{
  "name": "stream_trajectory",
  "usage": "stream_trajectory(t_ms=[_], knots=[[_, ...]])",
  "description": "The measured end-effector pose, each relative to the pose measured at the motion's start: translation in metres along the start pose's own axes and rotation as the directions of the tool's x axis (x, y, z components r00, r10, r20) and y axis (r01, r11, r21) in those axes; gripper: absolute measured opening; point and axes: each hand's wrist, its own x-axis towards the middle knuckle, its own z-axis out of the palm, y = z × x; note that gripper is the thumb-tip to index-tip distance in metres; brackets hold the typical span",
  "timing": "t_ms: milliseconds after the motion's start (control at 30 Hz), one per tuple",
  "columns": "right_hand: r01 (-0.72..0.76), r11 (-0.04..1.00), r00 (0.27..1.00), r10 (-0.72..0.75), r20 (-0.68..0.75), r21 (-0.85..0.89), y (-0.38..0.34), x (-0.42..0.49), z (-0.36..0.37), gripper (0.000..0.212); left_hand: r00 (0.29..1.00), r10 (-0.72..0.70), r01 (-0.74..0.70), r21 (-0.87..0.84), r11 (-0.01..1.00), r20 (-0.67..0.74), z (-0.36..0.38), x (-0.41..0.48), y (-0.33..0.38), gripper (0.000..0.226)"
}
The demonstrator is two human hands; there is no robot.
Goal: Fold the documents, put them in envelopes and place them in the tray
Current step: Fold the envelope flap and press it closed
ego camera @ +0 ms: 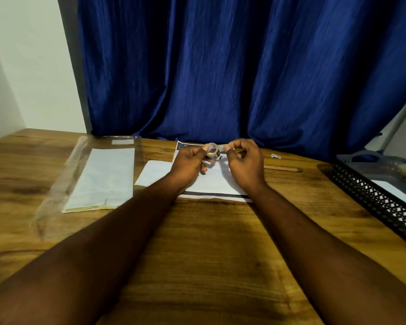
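Both hands are raised just above the middle of the desk, near its far edge. The left hand grips a small roll of tape, its fingers curled round the ring. The right hand pinches what looks like the loose end of the tape, drawn a little way off the roll.

Beneath the hands a white envelope lies flat, a dark stripe along its near edge. A printed document shows from behind it, towards the far edge. Near the left edge, folded paper lies in a clear plastic sleeve. At the right edge stands a black mesh tray with a white sheet in it. A pencil lies between the tray and the envelope.
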Motion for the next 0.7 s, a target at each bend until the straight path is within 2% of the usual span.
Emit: stream_trajectory(t_ms=[67, 167, 267, 433, 600, 700], knots=[[-0.076, 0.996, 0.997, 0.077, -0.02, 0.046, 0.0, 0.001, 0.003, 0.015, 1.0, -0.002, 0.002, 0.001, 1.0, 0.005, 0.0, 0.001, -0.002, 0.033], [-0.252, 0.94, 0.957, 0.277, -0.085, 0.23, -0.002, 0.006, 0.001, 0.013, 1.0, -0.028, 0.028, -0.046, 0.999, 0.005, -0.002, 0.002, -0.004, 0.032], [-0.383, 0.838, 0.917, 0.394, 0.055, 0.388, -0.009, 0.006, -0.008, 0.011, 1.0, -0.02, 0.02, -0.042, 0.999, -0.006, -0.001, 0.002, -0.004, 0.033], [-0.557, 0.744, 0.814, 0.401, 0.421, 0.369, -0.019, -0.002, 0.0, 0.012, 0.998, 0.063, -0.063, -0.048, 0.997, -0.006, -0.001, 0.002, -0.006, 0.029], [-0.591, 0.63, 0.792, 0.337, 0.508, 0.504, -0.016, 0.0, -0.002, 0.01, 0.992, 0.121, -0.119, -0.048, 0.992, 0.033, -0.003, 0.002, -0.008, 0.028], [-0.581, 0.612, 0.798, 0.3, 0.522, 0.537, -0.016, 0.0, -0.004, 0.009, 0.99, 0.129, -0.128, -0.022, 0.992, 0.056, -0.003, 0.004, -0.012, 0.023]])
